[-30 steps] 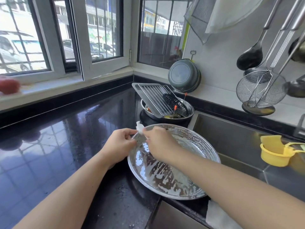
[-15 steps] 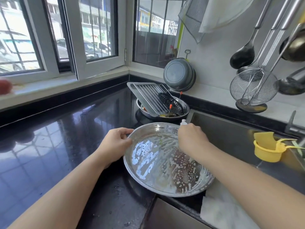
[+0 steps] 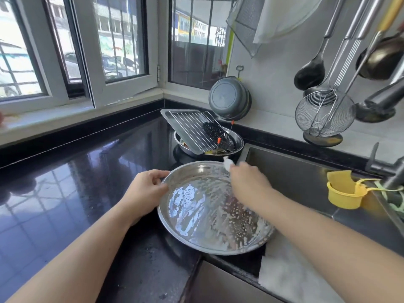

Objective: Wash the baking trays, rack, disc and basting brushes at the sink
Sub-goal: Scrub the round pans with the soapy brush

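At lower left of the frame I see my left hand [image 3: 146, 191] curled over the left rim of the round steel baking tray [image 3: 196, 217], thumb on the inside edge and fingers wrapped over the lip. The tray sits at centre, on the black countertop [image 3: 72, 182] with its right side overhanging the sink [image 3: 306, 178]; its inside is streaked with white suds. Above it, at upper centre, a rectangular tray with a wire rack [image 3: 192, 130] leans in a steel bowl [image 3: 238, 142], a black perforated disc [image 3: 218, 134] beside the rack and thin red-tipped brush handles [image 3: 219, 142] sticking up. Right of centre, my right hand [image 3: 249, 182] is closed around a white scrubbing pad [image 3: 227, 164] at the tray's far rim; motion blur hides the exact finger positions. At right, a yellow strainer cup [image 3: 343, 195] hangs on the sink's edge.
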The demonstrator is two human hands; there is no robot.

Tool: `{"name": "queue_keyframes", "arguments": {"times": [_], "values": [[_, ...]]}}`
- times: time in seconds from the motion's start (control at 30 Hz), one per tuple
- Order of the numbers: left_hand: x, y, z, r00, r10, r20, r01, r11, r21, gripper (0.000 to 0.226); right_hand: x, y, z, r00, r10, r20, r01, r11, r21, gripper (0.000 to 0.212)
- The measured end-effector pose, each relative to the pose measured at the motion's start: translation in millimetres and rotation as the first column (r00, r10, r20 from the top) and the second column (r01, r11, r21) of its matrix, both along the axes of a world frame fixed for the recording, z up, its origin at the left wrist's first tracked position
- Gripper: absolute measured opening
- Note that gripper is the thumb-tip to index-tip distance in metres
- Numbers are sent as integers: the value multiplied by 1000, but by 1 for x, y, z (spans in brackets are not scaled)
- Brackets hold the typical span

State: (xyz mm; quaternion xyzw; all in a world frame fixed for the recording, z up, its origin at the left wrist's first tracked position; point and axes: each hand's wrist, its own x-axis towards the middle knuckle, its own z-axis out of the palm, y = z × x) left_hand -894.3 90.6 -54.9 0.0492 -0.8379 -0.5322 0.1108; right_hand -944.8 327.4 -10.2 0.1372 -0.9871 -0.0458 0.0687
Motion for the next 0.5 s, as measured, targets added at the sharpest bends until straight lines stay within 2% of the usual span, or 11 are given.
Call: {"name": "queue_keyframes", "arguments": {"times": [0.07,0.23,0.3,0.37,0.43,0.5], "values": [[1,1,1,1000,6,7,-6,1000,3,40,13,24,7,999,-31,28,28,995,100,43],[2,4,3,1000,20,3,-20,1000,-15,39,40,43,32,972,-107,210,38,951,308,12],[2,4,3,1000,27,5,-27,1000,-14,37,38,39,36,951,-147,272,53,944,325,24],[1,3,1,999,31,17,-30,999,-9,34,30,33,35,945,-145,293,48,949,312,21],[1,2,1,999,25,21,-25,1000,7,30,18,26,27,955,-114,273,45,968,247,9],[2,2,3,1000,12,19,-12,999,34,24,4,14,13,963,-48,263,17,993,119,23]]}}
